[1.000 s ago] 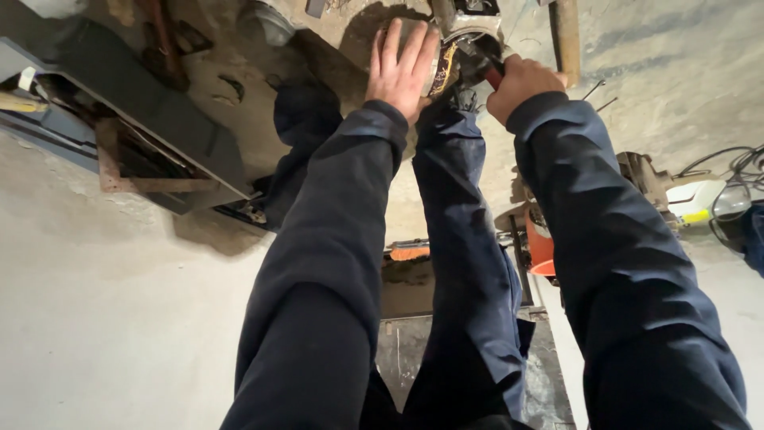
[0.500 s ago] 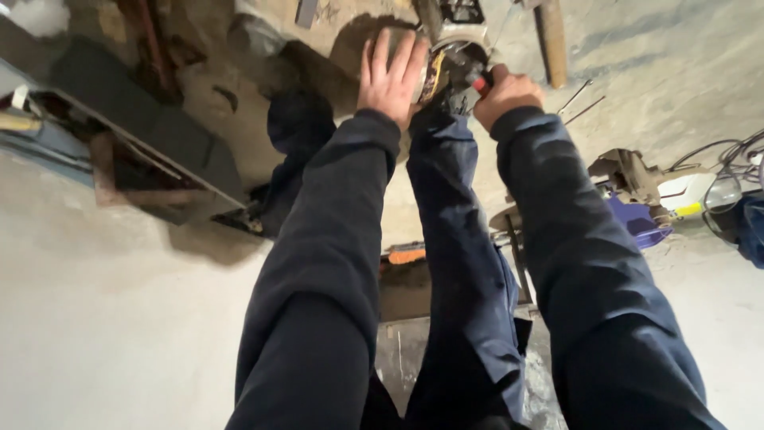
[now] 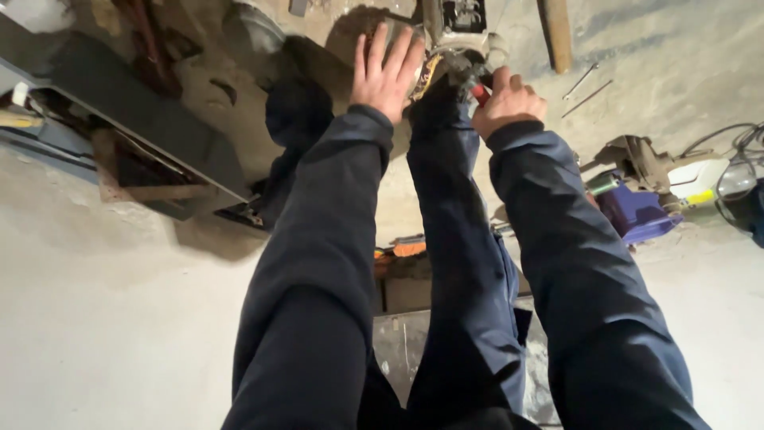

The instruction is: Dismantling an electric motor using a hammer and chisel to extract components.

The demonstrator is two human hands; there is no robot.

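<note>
In the head view, only 1 camera is given, and both arms in dark blue sleeves are stretched away from it. The left hand (image 3: 386, 72) is held flat with fingers spread, pressed against the rough wall beside a round metal part (image 3: 446, 68) near the top edge. The right hand (image 3: 508, 99) is closed in a fist around a red-handled tool (image 3: 481, 92), whose tip is hidden at that part. The metal part is judged to be stiff, heavy and fixed in place, so it is better gripped at its rim; its surface may be dirty and slippery. The tool is seen to point up and to the left, toward the part, with its long axis along the forearm. A blue box (image 3: 633, 211) and a grey cable (image 3: 736, 143) are seen at the right.
</note>
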